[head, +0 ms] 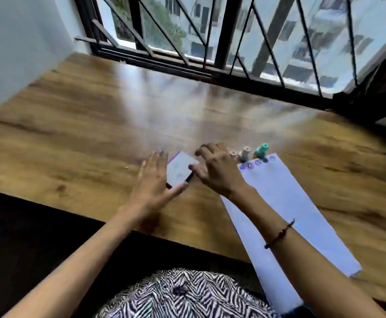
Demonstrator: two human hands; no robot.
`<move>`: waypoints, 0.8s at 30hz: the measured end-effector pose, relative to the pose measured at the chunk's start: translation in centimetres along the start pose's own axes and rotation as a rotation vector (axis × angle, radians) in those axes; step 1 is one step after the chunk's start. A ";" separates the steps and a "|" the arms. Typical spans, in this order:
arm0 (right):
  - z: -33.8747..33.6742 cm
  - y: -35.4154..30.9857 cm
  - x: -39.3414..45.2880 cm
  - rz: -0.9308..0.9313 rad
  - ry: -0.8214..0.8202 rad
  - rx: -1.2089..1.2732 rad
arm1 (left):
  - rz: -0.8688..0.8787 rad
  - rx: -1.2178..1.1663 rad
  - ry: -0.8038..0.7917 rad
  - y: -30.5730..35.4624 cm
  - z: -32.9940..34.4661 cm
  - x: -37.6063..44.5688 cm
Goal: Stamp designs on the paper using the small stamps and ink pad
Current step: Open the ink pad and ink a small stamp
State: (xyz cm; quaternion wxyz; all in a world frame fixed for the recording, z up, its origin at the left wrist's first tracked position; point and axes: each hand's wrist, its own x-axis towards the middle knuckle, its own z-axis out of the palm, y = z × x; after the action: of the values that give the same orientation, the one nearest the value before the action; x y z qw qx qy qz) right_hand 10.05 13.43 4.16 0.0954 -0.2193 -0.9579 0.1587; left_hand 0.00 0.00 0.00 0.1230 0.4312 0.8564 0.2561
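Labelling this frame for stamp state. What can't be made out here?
- Head view, motion blur: the prints along the far edge of the long paper are too small to read.
- The small white pad or card is part-covered by both hands; its nature is unclear.
- Right hand hides the nearest of the stamps; whether it grips anything is unclear.
- Left hand blurred, fingers spread.
- Paper's near end is cut off by the bottom edge.

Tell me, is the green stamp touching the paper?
Cannot tell. In the head view the green stamp stands at the far edge of the paper, but blur hides its base.
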 end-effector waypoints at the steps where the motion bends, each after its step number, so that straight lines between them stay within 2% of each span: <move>1: 0.9 -0.5 -0.2 -0.014 -0.030 0.018 | -0.050 0.026 -0.013 -0.3 0.3 -1.1; 7: 3.5 -2.7 0.6 0.029 -0.176 -0.068 | -0.131 -0.002 0.077 -0.1 2.4 -3.1; 15: 4.0 -3.1 1.4 0.030 -0.175 -0.152 | -0.129 -0.048 0.203 0.3 2.4 -2.8; 19: 2.3 -2.6 2.7 0.100 -0.247 0.036 | -0.154 -0.049 0.225 0.3 2.2 -3.0; 24: -2.9 0.0 6.1 0.252 -0.552 0.484 | -0.162 -0.009 0.202 0.3 1.7 -2.8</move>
State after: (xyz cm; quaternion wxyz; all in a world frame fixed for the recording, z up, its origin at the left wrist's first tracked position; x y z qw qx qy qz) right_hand 5.35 16.93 7.61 -0.1370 -0.2552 -0.8481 0.4437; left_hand 2.66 -1.54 -1.30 0.0582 0.3320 0.8952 0.2915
